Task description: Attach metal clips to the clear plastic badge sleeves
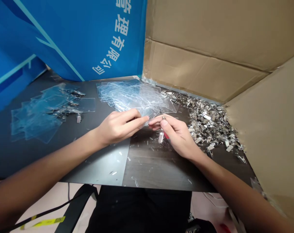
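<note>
Between the two hands, a small metal badge clip (160, 137) with a pale strap hangs down from the fingers (167, 124) of the right hand (178, 137), which are curled closed around it; a spot of red (166, 136) shows just beside the clip (what that red piece is, the fingers hide too much to tell). A small metal glint (164, 118) sits on top of those fingers. The left hand (119, 126) comes in from the other side, its fingers (134, 118) closed together and pinching the edge of a clear plastic badge holder (151, 115), whose thin corner reaches toward the right fingertips, nearly touching them.

Right behind the hands, a loose, overlapping spread of clear plastic badge holders (134, 97) lies on the dark desk (156, 165), against the base of a blue printed banner (69, 38) with white Chinese characters. A second spread of holders (37, 116) lies further left, with a few metal clips (71, 103) tangled at its edge. To the right, a big heap of shiny metal clips (207, 123) is banked against a brown cardboard wall (205, 55), and another cardboard flap (265, 123) stands beside it. Tiny clear bits (134, 168) are scattered over the desk in front of the hands. Below the desk edge are the person's dark trousers (137, 210) and a yellow strap (42, 222).
</note>
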`<state>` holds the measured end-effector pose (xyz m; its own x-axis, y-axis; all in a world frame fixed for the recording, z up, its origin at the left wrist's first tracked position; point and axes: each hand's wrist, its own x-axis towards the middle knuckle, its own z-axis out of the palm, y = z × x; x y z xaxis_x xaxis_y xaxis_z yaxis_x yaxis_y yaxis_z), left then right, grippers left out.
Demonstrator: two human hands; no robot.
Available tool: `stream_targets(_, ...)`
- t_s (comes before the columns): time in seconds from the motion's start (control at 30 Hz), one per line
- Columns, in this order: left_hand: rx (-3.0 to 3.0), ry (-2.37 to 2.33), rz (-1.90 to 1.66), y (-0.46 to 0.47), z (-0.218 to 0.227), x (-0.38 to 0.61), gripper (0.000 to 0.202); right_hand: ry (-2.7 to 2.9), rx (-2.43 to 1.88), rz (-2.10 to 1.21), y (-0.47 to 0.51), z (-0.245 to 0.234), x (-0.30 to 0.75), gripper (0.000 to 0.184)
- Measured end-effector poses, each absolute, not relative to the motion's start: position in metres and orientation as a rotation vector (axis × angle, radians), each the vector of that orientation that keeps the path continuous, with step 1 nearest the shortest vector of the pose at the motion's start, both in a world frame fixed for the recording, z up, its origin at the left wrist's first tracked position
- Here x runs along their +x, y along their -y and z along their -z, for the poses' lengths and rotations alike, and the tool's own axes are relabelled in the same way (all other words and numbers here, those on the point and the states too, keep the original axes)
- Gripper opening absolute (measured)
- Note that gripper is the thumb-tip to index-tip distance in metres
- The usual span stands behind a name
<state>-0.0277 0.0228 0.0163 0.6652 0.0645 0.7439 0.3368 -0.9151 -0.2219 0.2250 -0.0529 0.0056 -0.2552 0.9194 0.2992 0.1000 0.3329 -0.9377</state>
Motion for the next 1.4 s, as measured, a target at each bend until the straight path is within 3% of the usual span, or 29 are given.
stream_targets(0.2, -2.560, 0.324, 1.084, -0.016, -0.013, -0.023, 0.011, 1.575, -0.893, -0.906, 0.060, -0.001, 0.221, 0.036)
stream_targets(0.37, -2.781, 0.514, 1.058, -0.014, -0.009, -0.021, 0.011, 1.862, -0.940, -0.531, 0.059, -0.008, 0.225, 0.033)
stream_targets(0.4, -2.858, 0.537, 1.089, -0.014, -0.009, -0.020, 0.010, 1.877, -0.951, -0.479, 0.059, -0.009, 0.226, 0.034)
stream_targets(0.53, -3.160, 0.570, 1.321, -0.012, -0.010, -0.015, 0.037, 1.898, -0.933, -0.356, 0.061, -0.010, 0.226, 0.035)
stream_targets(0.63, -3.189, 0.867, 1.467, -0.010, -0.009, -0.008, 0.030, 1.923, -0.864, -0.310, 0.064, -0.008, 0.225, 0.032)
stream_targets(0.8, -3.289, 1.252, 1.682, -0.009, -0.001, 0.001, 0.043, 1.992, -0.816, -0.253, 0.061, -0.005, 0.225, 0.033)
stream_targets(1.1, -3.154, 1.529, 1.746, -0.002, -0.006, 0.005, 0.039, 2.133, -0.903, -0.113, 0.060, -0.001, 0.223, 0.035)
stream_targets(1.23, -3.148, 1.565, 1.704, -0.003, -0.005, 0.004, 0.039, 2.117, -0.882, -0.182, 0.064, 0.000, 0.220, 0.035)
stream_targets(1.4, -3.215, 1.739, 1.922, -0.013, 0.000, 0.001, 0.044, 1.838, -0.919, -0.649, 0.067, -0.004, 0.218, 0.034)
